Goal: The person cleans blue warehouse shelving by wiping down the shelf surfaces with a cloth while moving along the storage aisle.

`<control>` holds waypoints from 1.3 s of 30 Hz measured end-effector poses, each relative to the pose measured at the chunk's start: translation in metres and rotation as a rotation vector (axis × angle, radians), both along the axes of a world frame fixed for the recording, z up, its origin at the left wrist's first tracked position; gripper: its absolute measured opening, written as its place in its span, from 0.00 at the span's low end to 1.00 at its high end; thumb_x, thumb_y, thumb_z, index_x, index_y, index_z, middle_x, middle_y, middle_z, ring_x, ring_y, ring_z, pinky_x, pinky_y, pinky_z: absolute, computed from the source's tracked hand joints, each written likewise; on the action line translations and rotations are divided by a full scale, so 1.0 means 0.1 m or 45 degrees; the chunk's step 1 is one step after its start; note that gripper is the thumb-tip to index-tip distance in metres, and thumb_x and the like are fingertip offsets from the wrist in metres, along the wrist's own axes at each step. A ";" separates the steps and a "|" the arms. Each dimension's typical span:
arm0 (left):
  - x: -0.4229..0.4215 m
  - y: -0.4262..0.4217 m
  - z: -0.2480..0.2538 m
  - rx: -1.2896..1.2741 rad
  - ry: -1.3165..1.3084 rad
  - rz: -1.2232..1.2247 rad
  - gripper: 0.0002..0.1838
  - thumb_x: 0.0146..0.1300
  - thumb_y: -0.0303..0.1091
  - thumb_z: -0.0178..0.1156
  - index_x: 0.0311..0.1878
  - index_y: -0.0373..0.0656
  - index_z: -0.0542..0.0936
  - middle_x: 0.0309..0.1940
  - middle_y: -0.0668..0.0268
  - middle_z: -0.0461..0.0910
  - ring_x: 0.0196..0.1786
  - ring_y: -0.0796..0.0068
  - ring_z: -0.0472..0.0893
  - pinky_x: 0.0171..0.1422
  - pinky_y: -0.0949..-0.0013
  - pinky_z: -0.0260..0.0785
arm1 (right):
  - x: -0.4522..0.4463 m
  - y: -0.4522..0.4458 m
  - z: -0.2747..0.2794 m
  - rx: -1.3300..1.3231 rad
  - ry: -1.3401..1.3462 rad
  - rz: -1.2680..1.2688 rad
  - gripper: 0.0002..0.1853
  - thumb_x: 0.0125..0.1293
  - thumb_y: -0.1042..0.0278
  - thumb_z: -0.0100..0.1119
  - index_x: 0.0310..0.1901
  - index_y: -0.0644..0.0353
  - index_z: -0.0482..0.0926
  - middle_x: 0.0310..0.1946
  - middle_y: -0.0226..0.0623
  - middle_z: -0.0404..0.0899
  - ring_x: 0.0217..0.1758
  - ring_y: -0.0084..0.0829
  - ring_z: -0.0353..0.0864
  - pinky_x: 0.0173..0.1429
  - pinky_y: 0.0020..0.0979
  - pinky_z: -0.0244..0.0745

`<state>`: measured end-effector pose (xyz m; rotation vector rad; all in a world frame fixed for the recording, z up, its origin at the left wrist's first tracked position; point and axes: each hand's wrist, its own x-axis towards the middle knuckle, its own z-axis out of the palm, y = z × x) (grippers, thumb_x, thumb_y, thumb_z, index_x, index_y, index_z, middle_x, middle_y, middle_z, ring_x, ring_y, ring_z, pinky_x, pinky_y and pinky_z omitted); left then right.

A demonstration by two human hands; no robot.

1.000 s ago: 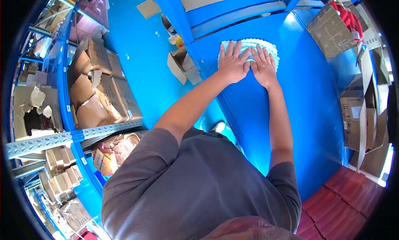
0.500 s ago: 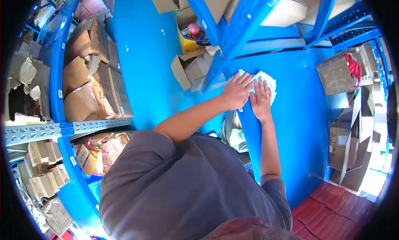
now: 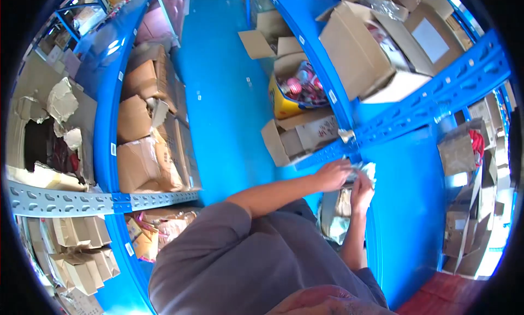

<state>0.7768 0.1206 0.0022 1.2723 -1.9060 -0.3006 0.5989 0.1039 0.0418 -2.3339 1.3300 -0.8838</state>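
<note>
A pale, whitish-green cloth (image 3: 370,170) is bunched up between my two hands, over the edge of a blue shelf board (image 3: 406,206). My left hand (image 3: 334,174) reaches across from the left with its fingers curled on the cloth's near side, somewhat blurred. Close beside it, my right hand (image 3: 362,193) pinches the cloth from below. Part of the cloth is hidden by the fingers. Just beyond the hands stands a perforated blue shelf upright (image 3: 426,110).
Past my left hand are an open carton (image 3: 314,134) and a yellow box (image 3: 284,105) with red and pink items. Brown cartons (image 3: 144,118) fill the rack at left. A large open carton (image 3: 355,50) stands above the upright. Red flooring (image 3: 442,296) shows at lower right.
Both hands lay flat on the spread cloth against the blue board; now they have lifted and gathered it into a bunch. The view has shifted, bringing more of the left rack into sight.
</note>
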 end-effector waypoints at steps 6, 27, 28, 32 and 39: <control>1.04 0.66 -0.57 0.235 0.112 0.096 0.10 0.66 0.30 0.58 0.46 0.38 0.84 0.50 0.56 0.86 0.51 0.50 0.83 0.54 0.54 0.77 | 1.07 0.36 -0.34 0.267 0.075 0.255 0.16 0.66 0.73 0.60 0.53 0.59 0.88 0.45 0.48 0.90 0.39 0.53 0.87 0.45 0.47 0.80; 5.33 0.60 0.65 0.285 -0.104 1.266 0.15 0.67 0.29 0.62 0.56 0.44 0.85 0.50 0.59 0.88 0.46 0.50 0.86 0.52 0.57 0.78 | 6.35 -1.45 -0.10 0.640 -0.092 1.637 0.15 0.71 0.62 0.61 0.54 0.59 0.88 0.43 0.43 0.90 0.35 0.51 0.83 0.42 0.43 0.78; 5.43 0.60 0.65 0.286 -0.112 1.275 0.15 0.67 0.29 0.62 0.56 0.44 0.85 0.50 0.59 0.88 0.46 0.50 0.86 0.52 0.57 0.78 | 6.51 -1.46 -0.09 0.640 -0.099 1.646 0.15 0.71 0.62 0.61 0.54 0.59 0.88 0.43 0.43 0.90 0.35 0.51 0.83 0.42 0.43 0.78; 5.58 0.78 0.55 0.409 -0.063 1.518 0.15 0.70 0.32 0.60 0.57 0.44 0.86 0.47 0.59 0.89 0.45 0.48 0.86 0.52 0.55 0.79 | 6.99 -1.31 -0.12 0.886 0.214 1.804 0.15 0.70 0.62 0.61 0.52 0.59 0.88 0.40 0.43 0.90 0.34 0.50 0.83 0.41 0.44 0.77; 6.17 1.40 0.66 0.386 -0.057 1.745 0.14 0.63 0.25 0.62 0.52 0.40 0.86 0.45 0.58 0.88 0.39 0.53 0.86 0.46 0.59 0.78 | 8.12 -0.79 -0.03 0.633 0.150 2.147 0.14 0.68 0.61 0.61 0.48 0.59 0.87 0.35 0.46 0.88 0.33 0.51 0.82 0.40 0.46 0.76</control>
